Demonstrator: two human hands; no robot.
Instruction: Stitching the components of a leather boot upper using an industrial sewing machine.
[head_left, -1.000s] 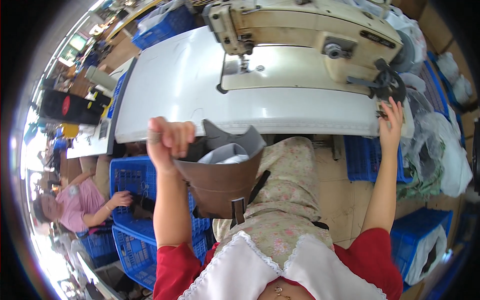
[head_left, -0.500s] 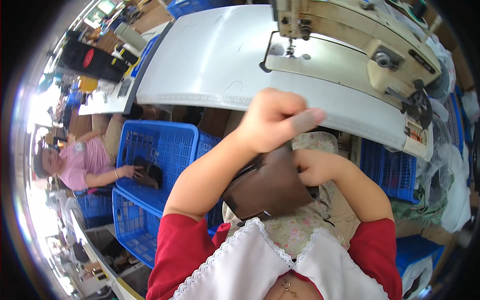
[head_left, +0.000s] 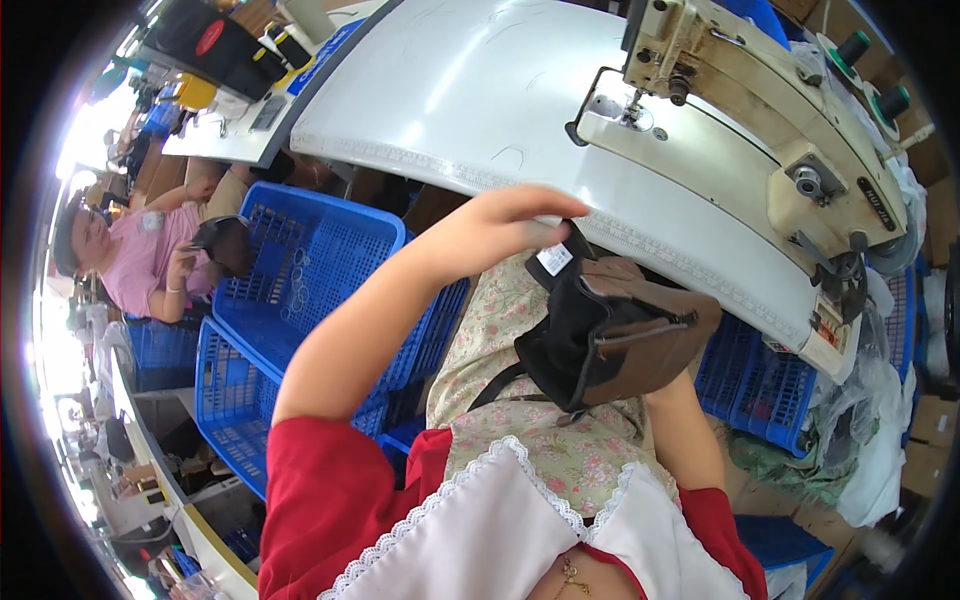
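Note:
Above my lap is a small brown and black bag (head_left: 655, 335), with a brown outer panel, a zipper line and black lining fabric. A thin black strap (head_left: 497, 385) hangs from its left side. My left hand (head_left: 510, 228) pinches the bag's black edge at the top, just beside a white label (head_left: 554, 259). The fingers and thumb are closed on that edge. My right forearm (head_left: 692, 430) reaches up under the bag from the right. The right hand itself is hidden behind or inside the bag, so its fingers cannot be seen.
A sewing machine (head_left: 740, 150) stands on the white table (head_left: 420, 110) ahead. Blue crates (head_left: 325, 215) stack at the left, and another crate (head_left: 755, 385) sits under the table at right, near plastic bags (head_left: 870, 420). A co-worker (head_left: 150, 250) sits far left holding a dark item.
The bag has turned, bringing its black lining and label into view. My left hand has come off its front to its top edge. The co-worker has lifted a dark item from the crate.

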